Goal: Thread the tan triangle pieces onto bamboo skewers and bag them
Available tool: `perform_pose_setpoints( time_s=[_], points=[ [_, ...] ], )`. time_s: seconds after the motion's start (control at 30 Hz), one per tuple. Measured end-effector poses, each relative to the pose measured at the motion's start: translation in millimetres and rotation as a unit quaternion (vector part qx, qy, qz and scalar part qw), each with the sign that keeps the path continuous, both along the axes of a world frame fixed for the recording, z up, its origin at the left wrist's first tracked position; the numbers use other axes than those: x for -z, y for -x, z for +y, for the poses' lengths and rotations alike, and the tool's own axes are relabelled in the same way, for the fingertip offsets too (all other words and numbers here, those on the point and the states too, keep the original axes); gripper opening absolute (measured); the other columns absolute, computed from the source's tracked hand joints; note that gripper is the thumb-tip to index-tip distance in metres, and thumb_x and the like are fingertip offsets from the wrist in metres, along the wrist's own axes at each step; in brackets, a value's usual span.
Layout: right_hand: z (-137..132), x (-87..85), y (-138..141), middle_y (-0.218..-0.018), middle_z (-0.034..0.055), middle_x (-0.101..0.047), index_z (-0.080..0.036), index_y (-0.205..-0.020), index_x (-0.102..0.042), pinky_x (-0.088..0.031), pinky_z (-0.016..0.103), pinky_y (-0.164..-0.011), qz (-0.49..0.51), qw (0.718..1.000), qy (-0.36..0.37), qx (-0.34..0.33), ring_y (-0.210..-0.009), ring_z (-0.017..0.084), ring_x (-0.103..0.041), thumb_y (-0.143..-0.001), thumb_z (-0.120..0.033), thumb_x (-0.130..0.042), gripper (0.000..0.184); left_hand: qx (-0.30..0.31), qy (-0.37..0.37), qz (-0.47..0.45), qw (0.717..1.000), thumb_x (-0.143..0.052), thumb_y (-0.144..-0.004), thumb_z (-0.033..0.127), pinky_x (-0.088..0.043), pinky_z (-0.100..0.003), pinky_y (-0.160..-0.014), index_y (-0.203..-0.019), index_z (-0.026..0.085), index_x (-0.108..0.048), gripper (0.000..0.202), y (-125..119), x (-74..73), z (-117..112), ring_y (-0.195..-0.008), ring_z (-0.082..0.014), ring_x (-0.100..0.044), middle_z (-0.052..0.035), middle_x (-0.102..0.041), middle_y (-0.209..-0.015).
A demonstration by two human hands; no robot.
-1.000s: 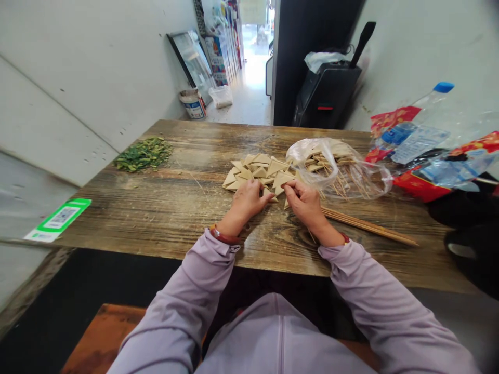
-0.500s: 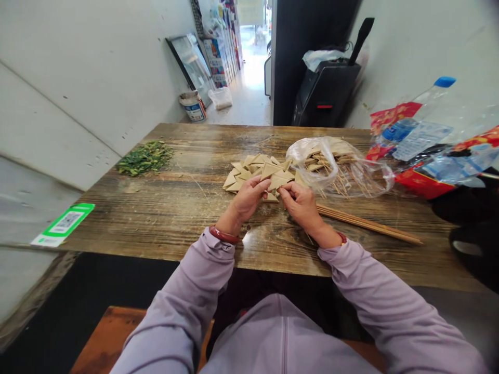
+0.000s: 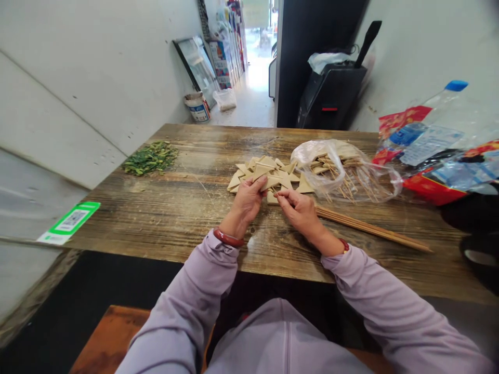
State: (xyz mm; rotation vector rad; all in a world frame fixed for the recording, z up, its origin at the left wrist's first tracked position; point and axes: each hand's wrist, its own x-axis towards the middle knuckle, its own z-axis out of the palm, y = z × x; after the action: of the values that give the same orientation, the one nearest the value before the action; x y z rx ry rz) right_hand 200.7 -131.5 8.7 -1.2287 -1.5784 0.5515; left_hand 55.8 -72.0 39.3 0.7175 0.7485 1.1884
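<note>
A heap of tan triangular tofu pieces lies in the middle of the wooden table. My left hand is closed on one triangular piece held just above the heap's near edge. My right hand is pinched on a thin bamboo skewer whose tip meets that piece. A bundle of bare skewers lies on the table to the right of my right hand.
A clear plastic bag with skewered pieces lies behind the bundle. Chopped greens sit at the far left. Water bottles and red packaging crowd the right edge. A green sticker is on the left ledge.
My left hand has lifted a triangular piece off the heap's edge, and my right hand has brought a skewer tip up to it. The view has shifted slightly.
</note>
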Motion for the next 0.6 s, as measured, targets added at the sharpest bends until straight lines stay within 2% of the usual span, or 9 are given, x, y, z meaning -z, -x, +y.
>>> perform_pose_setpoints(
  time_s=[0.17,0.4,0.6],
  points=[
    [-1.4,-0.1,-0.3,-0.08,0.0049,-0.076,-0.021,-0.088,-0.072,-0.047,0.028,-0.067,-0.005,1.0,-0.014,0.01,-0.07,0.018,-0.067,-0.095,-0.036,-0.054,0.025,0.01,0.002,0.005,1.0,-0.087,-0.068,0.018,-0.041,-0.021,-0.059,-0.076,0.014,-0.069,0.02,-2.8,4.7,-0.6,-0.062,-0.0068,-0.055,0.0026,-0.066,-0.071],
    [-4.0,-0.1,-0.1,-0.076,0.0047,-0.075,-0.02,-0.086,-0.072,-0.046,0.028,-0.064,-0.011,0.999,-0.022,0.027,-0.065,0.017,-0.065,-0.095,-0.036,-0.054,0.025,0.013,-0.009,0.011,1.0,-0.087,-0.069,0.02,-0.04,-0.022,-0.061,-0.073,0.015,-0.068,0.02,-3.0,7.1,-2.0,-0.062,-0.0069,-0.051,0.0033,-0.061,-0.068],
    [-3.4,-0.8,-0.4,-0.069,0.0022,-0.07,-0.02,-0.086,-0.071,-0.045,0.029,-0.062,-0.007,0.999,-0.014,0.033,-0.06,0.016,-0.06,-0.094,-0.037,-0.054,0.025,0.035,-0.028,0.006,0.999,-0.091,-0.063,0.026,-0.038,-0.022,-0.062,-0.067,0.014,-0.066,0.028,-5.4,9.2,-5.0,-0.063,-0.007,-0.049,0.0032,-0.058,-0.065]
  ],
)
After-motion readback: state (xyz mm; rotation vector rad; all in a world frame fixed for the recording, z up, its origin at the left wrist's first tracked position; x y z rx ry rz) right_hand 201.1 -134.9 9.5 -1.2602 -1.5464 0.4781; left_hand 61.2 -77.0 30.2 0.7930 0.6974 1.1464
